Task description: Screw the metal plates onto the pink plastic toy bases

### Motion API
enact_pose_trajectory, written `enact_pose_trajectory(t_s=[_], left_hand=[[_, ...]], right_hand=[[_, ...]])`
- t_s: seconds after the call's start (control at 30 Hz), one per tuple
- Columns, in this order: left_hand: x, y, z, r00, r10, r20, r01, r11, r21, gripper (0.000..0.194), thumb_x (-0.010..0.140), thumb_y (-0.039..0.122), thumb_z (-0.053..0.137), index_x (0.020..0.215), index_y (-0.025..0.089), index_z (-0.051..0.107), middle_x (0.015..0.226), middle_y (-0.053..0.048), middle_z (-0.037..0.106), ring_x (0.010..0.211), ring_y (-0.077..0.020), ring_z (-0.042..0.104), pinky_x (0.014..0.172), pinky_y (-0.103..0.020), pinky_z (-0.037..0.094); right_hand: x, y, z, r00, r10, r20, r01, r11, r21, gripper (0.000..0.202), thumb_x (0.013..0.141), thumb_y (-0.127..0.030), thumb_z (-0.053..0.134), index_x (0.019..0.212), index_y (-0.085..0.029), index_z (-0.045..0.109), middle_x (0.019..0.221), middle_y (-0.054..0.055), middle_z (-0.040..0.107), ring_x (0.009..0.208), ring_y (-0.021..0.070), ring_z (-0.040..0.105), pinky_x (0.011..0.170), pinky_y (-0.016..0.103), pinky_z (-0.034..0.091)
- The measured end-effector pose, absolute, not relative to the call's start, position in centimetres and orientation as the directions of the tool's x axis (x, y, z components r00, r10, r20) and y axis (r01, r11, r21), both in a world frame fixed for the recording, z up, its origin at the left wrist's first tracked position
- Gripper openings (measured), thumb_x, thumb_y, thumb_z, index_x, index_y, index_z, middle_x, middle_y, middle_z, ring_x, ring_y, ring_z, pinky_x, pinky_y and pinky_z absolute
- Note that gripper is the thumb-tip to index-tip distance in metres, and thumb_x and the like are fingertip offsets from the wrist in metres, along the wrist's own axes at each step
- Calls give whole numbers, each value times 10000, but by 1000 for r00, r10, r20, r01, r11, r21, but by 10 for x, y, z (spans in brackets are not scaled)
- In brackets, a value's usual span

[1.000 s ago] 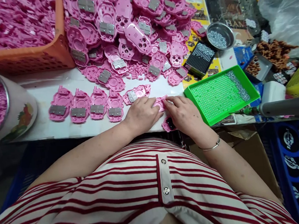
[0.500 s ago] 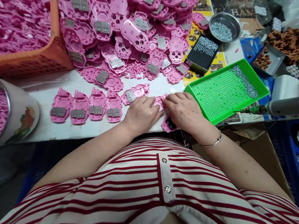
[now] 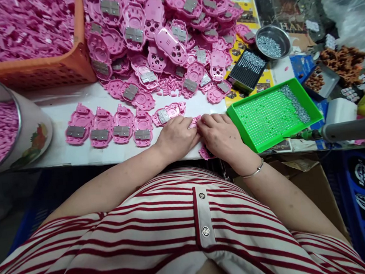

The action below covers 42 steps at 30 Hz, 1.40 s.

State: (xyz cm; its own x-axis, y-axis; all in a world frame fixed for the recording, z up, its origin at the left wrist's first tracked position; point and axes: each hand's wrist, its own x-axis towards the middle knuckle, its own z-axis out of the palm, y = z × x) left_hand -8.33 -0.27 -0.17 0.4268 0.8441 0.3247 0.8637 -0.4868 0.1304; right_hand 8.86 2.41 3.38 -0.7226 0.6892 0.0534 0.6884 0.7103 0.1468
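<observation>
My left hand point(image 3: 178, 138) and my right hand point(image 3: 220, 135) meet at the bench's front edge, fingers curled around a pink plastic casing half point(image 3: 195, 122). Only a small part of that casing shows between them; the fingertips are hidden. Under my right hand, another pink piece point(image 3: 205, 153) pokes out at the edge. Just beyond my left hand lies a casing half with a grey metal plate point(image 3: 169, 113). To its left, several similar casing halves point(image 3: 123, 124) form a row, each with a grey plate across its lower part.
A big heap of pink casings point(image 3: 164, 40) fills the back. An orange basket point(image 3: 88, 51) and a pail of pink pieces point(image 3: 37, 124) stand left. On the right are a green perforated tray with screws point(image 3: 261, 121), a black perforated tray point(image 3: 244, 74), a metal bowl point(image 3: 286, 44) and a screwdriver point(image 3: 344, 131).
My hands have drawn closer together and cover more of the casing between them. The whole view has shifted slightly, while the row and the trays keep their places.
</observation>
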Motion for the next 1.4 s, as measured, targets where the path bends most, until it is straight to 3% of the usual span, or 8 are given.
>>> enact_pose_trajectory(t_s=[0.2, 0.37, 0.63, 0.8, 0.87, 1.0, 1.17, 1.4], left_hand=[[-84, -2, 0, 448, 844, 296, 856, -500, 133, 311, 981, 372, 551, 946, 147, 763, 1009, -120, 700, 932, -248, 615, 818, -377, 476], [-85, -3, 4, 446, 854, 269, 862, -490, 129, 304, 975, 377, 562, 952, 151, 763, 1047, -128, 707, 933, -268, 627, 804, -385, 485], [-84, -4, 5, 433, 858, 276, 867, -480, 131, 341, 996, 396, 523, 962, 147, 752, 1045, -121, 715, 920, -259, 634, 788, -376, 490], [-83, -7, 12, 439, 870, 224, 873, -472, 122, 286, 987, 354, 548, 928, 156, 744, 1081, -118, 708, 946, -262, 630, 808, -380, 487], [-83, -8, 15, 435, 877, 205, 878, -464, 120, 282, 990, 345, 543, 926, 154, 740, 1096, -119, 706, 948, -264, 632, 804, -384, 487], [-84, -9, 16, 418, 890, 182, 890, -441, 113, 285, 993, 347, 535, 927, 152, 733, 1110, -116, 705, 958, -272, 636, 789, -389, 487], [-84, -10, 15, 430, 874, 225, 885, -458, 87, 264, 980, 335, 560, 911, 143, 728, 1105, -127, 707, 924, -265, 637, 769, -384, 486], [-86, -10, 14, 418, 872, 254, 890, -449, 77, 245, 964, 320, 586, 899, 138, 737, 1071, -134, 719, 895, -265, 644, 743, -378, 488]], right_hand=[[94, 35, 29, -710, 702, 56, 703, 710, 26, 291, 973, -261, 425, 1101, -175, 672, 1032, 94, 682, 900, 234, 506, 797, 386, 342], [99, 47, 21, -724, 686, 73, 681, 728, -81, 298, 973, -257, 433, 988, -152, 711, 985, 110, 696, 870, 224, 520, 808, 372, 406], [109, 44, 20, -806, 545, 231, 559, 829, -3, 249, 953, -191, 444, 1061, -127, 658, 1066, 109, 693, 949, 219, 540, 880, 346, 438], [111, 35, 35, -746, 650, 146, 665, 715, 215, 253, 951, -142, 404, 952, -130, 657, 971, 115, 688, 892, 241, 525, 841, 369, 406], [111, 31, 40, -756, 650, 79, 646, 721, 249, 240, 951, -158, 419, 894, -151, 651, 896, 100, 676, 873, 248, 519, 833, 376, 395], [116, 29, 47, -792, 611, -19, 597, 780, 185, 209, 950, -195, 458, 934, -162, 663, 906, 86, 687, 899, 244, 526, 856, 379, 389], [114, 46, 48, -687, 725, 35, 725, 683, 92, 315, 972, -219, 398, 1060, -133, 688, 1068, 125, 708, 971, 257, 536, 858, 395, 404], [85, 82, 35, -623, 778, -74, 777, 627, 46, 328, 927, -186, 408, 897, -106, 724, 934, 178, 689, 863, 261, 529, 798, 412, 396]])
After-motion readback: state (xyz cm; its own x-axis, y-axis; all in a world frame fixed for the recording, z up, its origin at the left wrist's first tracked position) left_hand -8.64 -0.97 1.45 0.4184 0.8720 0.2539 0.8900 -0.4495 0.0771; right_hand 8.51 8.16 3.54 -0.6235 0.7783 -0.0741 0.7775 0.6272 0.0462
